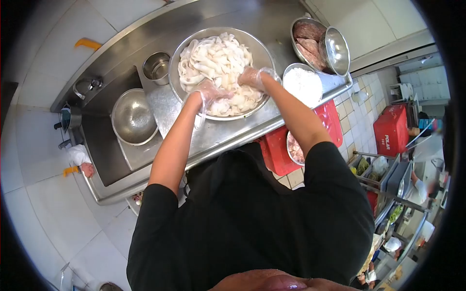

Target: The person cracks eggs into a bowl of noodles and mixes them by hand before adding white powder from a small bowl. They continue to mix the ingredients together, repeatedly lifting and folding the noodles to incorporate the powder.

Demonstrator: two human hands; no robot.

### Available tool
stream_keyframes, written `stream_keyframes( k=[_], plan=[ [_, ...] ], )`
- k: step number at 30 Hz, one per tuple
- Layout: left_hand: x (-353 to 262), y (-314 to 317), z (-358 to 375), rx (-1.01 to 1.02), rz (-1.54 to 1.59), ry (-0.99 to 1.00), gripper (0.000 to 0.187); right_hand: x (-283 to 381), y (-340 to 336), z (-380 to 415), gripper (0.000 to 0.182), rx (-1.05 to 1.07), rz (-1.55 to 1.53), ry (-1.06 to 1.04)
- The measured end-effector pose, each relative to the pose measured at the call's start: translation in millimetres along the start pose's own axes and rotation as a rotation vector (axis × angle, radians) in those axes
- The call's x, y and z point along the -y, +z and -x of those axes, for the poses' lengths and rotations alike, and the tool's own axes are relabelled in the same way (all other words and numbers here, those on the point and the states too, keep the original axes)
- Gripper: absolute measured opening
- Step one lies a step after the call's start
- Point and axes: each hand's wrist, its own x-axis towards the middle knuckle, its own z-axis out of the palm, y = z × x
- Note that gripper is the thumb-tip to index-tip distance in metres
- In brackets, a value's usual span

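Observation:
A wide steel bowl (pixel 175 92) on the counter holds a heap of pale white, ribbon-like strips (pixel 213 56); their exact kind I cannot make out. Both my hands wear clear plastic gloves and reach into the heap. My left hand (pixel 213 92) lies at the near left side, its fingers stretched to the right over the strips, the tips partly sunk. On the right side, my right hand (pixel 252 78) is pushed in among the strips, and its fingers are mostly hidden. Close to my right forearm stands a bowl of white powder or grains (pixel 302 86).
Left of the bowl are a small steel pot (pixel 156 68) and a steel basin (pixel 135 116) by the sink (pixel 99 145) and tap (pixel 90 85). At the far right, a bowl of meat (pixel 310 43) has a steel bowl (pixel 335 51) against it. Below the counter sits a red container (pixel 279 162).

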Motion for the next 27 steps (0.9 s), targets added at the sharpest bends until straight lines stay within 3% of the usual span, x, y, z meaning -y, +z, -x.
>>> stream_keyframes(
  k=[2, 4, 6, 10, 12, 13, 15, 17, 20, 23, 26, 27],
  plan=[
    [15.7, -4.3, -30.3, 0.196, 0.164, 0.153, 0.051, -24.5, 32.5, -26.7, 0.022, 0.024, -0.002, -0.037],
    [44.8, -1.5, -64.0, 0.184, 0.407, 0.184, 0.040, -17.4, 34.3, -26.1, 0.023, -0.013, 0.169, -0.196],
    [35.7, -14.2, -59.0, 0.150, 0.516, 0.183, 0.037, 11.2, 26.0, -28.1, 0.022, -0.006, 0.110, -0.112],
    [1.7, -48.4, -42.7, 0.040, 0.460, 0.293, 0.031, 49.8, -12.1, -24.5, 0.016, -0.130, 0.768, -0.319],
    [-16.1, -66.7, -35.0, -0.064, 0.332, 0.367, 0.028, 58.2, -31.6, -18.0, 0.024, -0.263, 0.207, -0.165],
    [-20.5, -73.4, -37.6, -0.201, 0.261, 0.434, 0.020, 67.9, -41.6, -11.1, 0.033, -0.368, -0.019, 0.016],
    [-21.8, -92.8, -51.7, -0.214, -0.116, 0.431, 0.022, 59.1, -55.2, -25.1, 0.037, -0.363, 0.232, -0.028],
    [-23.9, -109.2, -66.7, -0.247, -1.319, 0.711, 0.028, 53.6, -64.0, -25.9, 0.040, -0.388, 0.352, -0.061],
    [-32.3, -112.7, -55.8, -0.269, -0.291, 0.271, 0.031, 100.4, -105.4, 25.7, 0.040, -0.393, 0.322, -0.105],
    [-56.1, -110.4, -5.7, -0.218, -0.226, 0.365, 0.035, 104.9, -125.4, 32.5, 0.041, -0.291, 0.243, -0.186],
    [-52.8, -93.6, 18.6, -0.142, -0.414, 0.338, 0.036, 109.5, -125.2, 45.0, 0.047, -0.351, 0.023, -0.182],
    [-51.5, -83.6, 26.0, -0.069, -0.577, 0.283, 0.038, 93.4, -117.4, 32.2, 0.053, -0.364, 0.161, -0.188]
  ],
)
